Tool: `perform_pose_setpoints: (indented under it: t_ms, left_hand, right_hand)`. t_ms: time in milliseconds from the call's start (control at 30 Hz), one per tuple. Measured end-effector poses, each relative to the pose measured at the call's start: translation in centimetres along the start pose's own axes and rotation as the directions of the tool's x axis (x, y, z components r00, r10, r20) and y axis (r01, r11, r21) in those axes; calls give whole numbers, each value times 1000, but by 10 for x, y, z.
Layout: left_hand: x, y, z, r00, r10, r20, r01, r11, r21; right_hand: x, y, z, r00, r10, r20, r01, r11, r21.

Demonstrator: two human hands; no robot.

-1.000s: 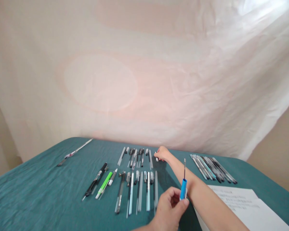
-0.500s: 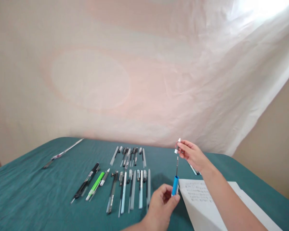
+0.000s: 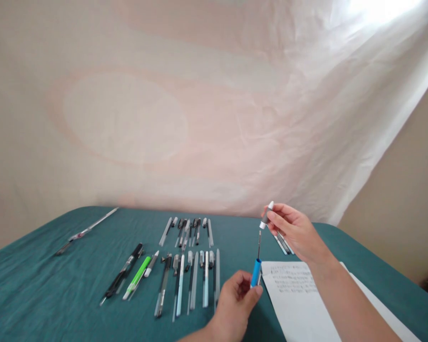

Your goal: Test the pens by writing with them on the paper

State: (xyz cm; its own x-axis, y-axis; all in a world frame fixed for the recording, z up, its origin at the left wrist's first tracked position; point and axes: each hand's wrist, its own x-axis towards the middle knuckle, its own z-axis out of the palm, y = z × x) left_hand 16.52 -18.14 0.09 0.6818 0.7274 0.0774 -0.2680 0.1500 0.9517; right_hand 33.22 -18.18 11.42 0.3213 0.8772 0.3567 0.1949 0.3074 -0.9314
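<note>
My left hand (image 3: pixel 235 299) pinches a blue pen barrel (image 3: pixel 256 273) upright, with a thin dark refill (image 3: pixel 258 244) sticking up out of it. Just above the refill's tip, my right hand (image 3: pixel 294 230) holds a small grey and white pen tip piece (image 3: pixel 266 215) between thumb and fingers. Both hands hover over the teal tablecloth (image 3: pixel 39 294), to the right of the laid-out pens.
Two rows of pens and pen parts (image 3: pixel 190 275) lie side by side in the middle. A black pen (image 3: pixel 123 275) and a green pen (image 3: pixel 137 277) lie to their left. A long metal tool (image 3: pixel 87 230) sits far left. A written sheet (image 3: pixel 299 294) lies at right, more pens (image 3: pixel 283 243) behind my right hand.
My right hand lifted the small tip piece from beside the far row and carried it right, to just above the refill. My view shifted right.
</note>
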Motion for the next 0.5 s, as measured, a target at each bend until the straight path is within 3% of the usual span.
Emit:
perform_pose_setpoints:
  t_ms: [233,500]
  left_hand:
    - [1,-2,0,1000,-4,-3,4,1000,-7]
    - [1,-2,0,1000,-12,-29,11,1000,-10]
  right_hand:
    - [-7,-7,-1,991,57,124,-43,992,-117]
    - [-12,-12,2,940,144,311,-92,980,-176]
